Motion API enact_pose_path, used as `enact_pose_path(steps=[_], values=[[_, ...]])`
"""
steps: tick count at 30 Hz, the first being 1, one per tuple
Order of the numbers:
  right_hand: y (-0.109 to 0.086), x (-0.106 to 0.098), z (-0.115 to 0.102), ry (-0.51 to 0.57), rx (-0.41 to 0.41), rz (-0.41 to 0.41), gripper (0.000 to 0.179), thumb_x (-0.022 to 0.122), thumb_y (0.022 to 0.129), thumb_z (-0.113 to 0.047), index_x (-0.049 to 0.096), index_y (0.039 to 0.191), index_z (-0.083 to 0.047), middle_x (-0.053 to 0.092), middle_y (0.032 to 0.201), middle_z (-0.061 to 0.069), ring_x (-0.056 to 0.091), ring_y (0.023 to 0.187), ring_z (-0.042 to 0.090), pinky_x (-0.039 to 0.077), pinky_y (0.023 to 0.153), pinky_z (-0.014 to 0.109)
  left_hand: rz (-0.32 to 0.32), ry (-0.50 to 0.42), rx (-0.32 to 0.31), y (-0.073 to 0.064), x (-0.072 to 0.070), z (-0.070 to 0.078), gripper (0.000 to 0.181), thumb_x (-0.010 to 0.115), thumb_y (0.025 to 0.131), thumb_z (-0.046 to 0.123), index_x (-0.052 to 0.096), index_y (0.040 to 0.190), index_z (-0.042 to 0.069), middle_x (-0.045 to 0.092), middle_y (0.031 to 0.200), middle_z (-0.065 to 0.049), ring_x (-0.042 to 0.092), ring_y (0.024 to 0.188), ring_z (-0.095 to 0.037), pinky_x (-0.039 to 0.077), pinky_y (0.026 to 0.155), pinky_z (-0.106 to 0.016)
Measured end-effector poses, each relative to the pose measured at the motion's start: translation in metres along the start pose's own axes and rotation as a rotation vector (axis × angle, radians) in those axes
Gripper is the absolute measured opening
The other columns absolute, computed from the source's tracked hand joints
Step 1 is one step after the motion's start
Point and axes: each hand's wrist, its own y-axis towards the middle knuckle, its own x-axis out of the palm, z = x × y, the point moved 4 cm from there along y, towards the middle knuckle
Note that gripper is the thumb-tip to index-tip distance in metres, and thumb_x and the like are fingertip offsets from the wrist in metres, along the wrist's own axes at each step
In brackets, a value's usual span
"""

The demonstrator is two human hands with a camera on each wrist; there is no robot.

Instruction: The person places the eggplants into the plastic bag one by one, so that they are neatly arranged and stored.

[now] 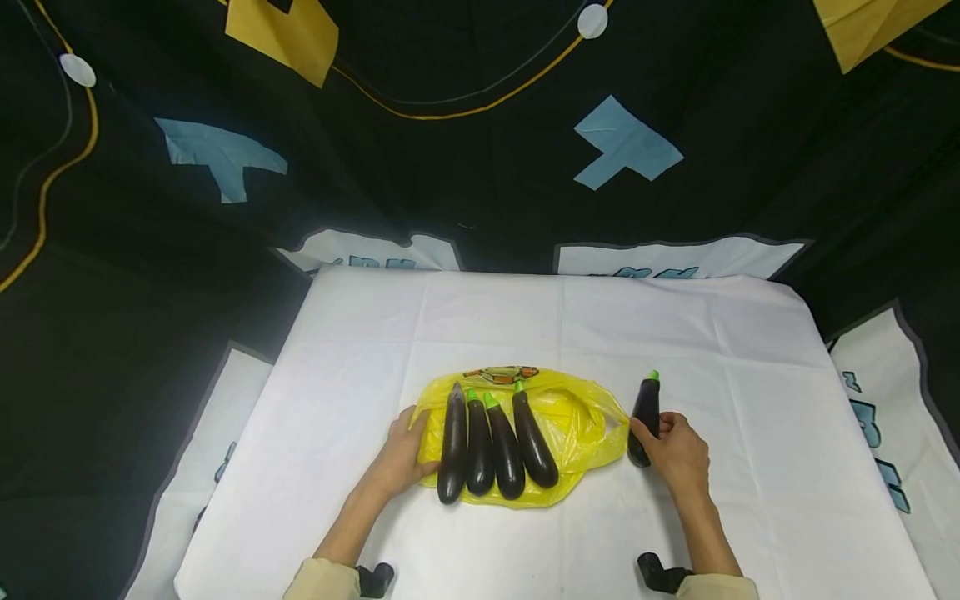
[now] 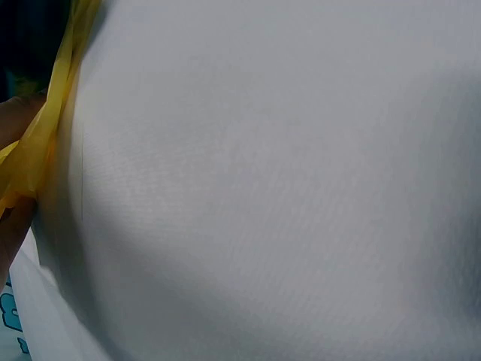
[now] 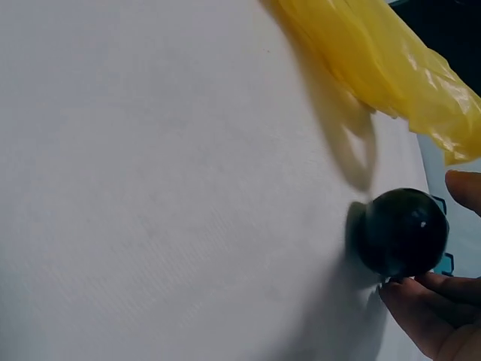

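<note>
A yellow plastic bag (image 1: pixel 588 417) lies spread on the table, with several dark eggplants side by side on it; the leftmost eggplant (image 1: pixel 452 450) is beside my left hand (image 1: pixel 403 454). That hand pinches the bag's left edge, and in the left wrist view yellow plastic (image 2: pixel 45 135) passes between thumb and finger. To the right of the bag, my right hand (image 1: pixel 678 450) holds a separate eggplant (image 1: pixel 645 408), green stem end pointing away. The right wrist view shows the rounded end of this eggplant (image 3: pixel 406 233), with fingers below it and the thumb above.
A white cloth covers the table (image 1: pixel 487 317). Behind it hangs a black curtain (image 1: pixel 465 183) with blue and yellow patches. Black wrist fittings sit by both sleeves, the left fitting (image 1: pixel 375 579) and the right fitting (image 1: pixel 660 573).
</note>
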Motion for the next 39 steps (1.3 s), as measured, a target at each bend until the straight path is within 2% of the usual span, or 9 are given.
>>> enact_pose_path(steps=[8,31,39], values=[[0.001,0.005,0.001,-0.013,-0.004,0.014,0.061,0.064,0.087,-0.036,0.05,0.122,0.013,0.06,0.107,0.03,0.059,0.096,0.042,0.049,0.081,0.051,0.0,-0.002,0.001,-0.001,-0.001,0.001,0.091,0.084,0.07,0.02,0.034,0.143,-0.004,0.024,0.149,-0.026,0.028,0.135,-0.041,0.034,0.108,-0.049],[-0.003,0.003,0.005,0.011,0.042,-0.044,0.064,0.064,0.087,-0.042,0.051,0.122,0.01,0.059,0.11,0.028,0.057,0.099,0.04,0.048,0.082,0.05,0.005,0.005,0.005,-0.001,0.0,0.0,0.09,0.084,0.071,0.019,0.035,0.143,-0.004,0.024,0.149,-0.027,0.028,0.135,-0.042,0.033,0.109,-0.049],[-0.005,-0.007,-0.004,0.031,0.026,-0.052,0.063,0.064,0.087,-0.043,0.053,0.122,0.008,0.061,0.107,0.024,0.059,0.094,0.034,0.05,0.076,0.043,-0.007,-0.005,-0.002,0.0,-0.001,0.001,0.09,0.083,0.072,0.019,0.034,0.143,-0.004,0.023,0.149,-0.026,0.027,0.135,-0.042,0.032,0.109,-0.049]])
